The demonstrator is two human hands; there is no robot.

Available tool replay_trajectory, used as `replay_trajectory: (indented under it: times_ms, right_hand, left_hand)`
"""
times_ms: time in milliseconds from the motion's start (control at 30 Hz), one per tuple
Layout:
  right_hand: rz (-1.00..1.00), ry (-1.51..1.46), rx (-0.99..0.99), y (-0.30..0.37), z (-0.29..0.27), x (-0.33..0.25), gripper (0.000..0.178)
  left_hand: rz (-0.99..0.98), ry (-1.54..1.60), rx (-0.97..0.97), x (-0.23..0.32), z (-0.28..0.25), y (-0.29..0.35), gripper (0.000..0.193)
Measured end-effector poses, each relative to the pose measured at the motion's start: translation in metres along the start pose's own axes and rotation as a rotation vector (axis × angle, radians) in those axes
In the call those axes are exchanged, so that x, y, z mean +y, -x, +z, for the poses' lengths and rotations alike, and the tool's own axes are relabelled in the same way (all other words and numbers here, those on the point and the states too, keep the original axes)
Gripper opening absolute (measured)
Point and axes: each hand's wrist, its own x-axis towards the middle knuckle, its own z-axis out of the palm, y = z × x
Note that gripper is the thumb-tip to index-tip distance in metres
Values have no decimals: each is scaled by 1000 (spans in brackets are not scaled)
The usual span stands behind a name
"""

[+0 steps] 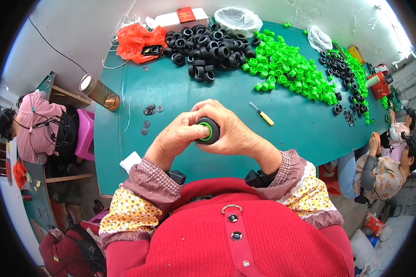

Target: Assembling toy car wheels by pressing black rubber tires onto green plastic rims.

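Both hands meet above the near part of the green table (171, 99), around a small toy wheel (215, 134) with a black tyre and a bright green hub. My left hand (173, 138) grips it from the left, its thumb pressed into the green hub. From the right, my right hand (233, 131) wraps the tyre, fingers overlapping the left ones at the far side. Beyond them lie a heap of black tyres (208, 51) and a heap of green hubs (286, 67). Several flat dark discs (146, 124) lie left of the hands; a yellow-handled screwdriver (266, 118) lies right.
A brown-tinted bottle (99, 92) stands at the left edge. Along the back are an orange plastic bag (136, 44) with a dark device, a white box (166, 21) and a lined white basin (238, 21). Other people (386, 173) sit at the right and left.
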Motion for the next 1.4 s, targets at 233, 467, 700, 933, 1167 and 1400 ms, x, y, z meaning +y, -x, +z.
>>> replay_trajectory:
  times_ms: [233,467,700,933,1167,1400]
  right_hand:
    - [176,78,244,-1,2,2,41]
    - [293,-251,327,8,5,14,39]
    - [525,-582,244,13,-9,22,34]
    - [481,-440,303,12,4,11,38]
    - [581,-595,186,11,-2,18,35]
    - [136,274,74,11,-8,5,71]
  left_hand:
    - [59,248,33,-14,8,-5,34]
    - [153,18,321,-3,4,-8,29]
    - [87,-42,316,-8,7,-6,38]
    - [164,-127,331,-1,21,-8,37]
    - [121,-210,308,-6,10,-8,38]
    - [33,-62,187,-3,-6,-2,41]
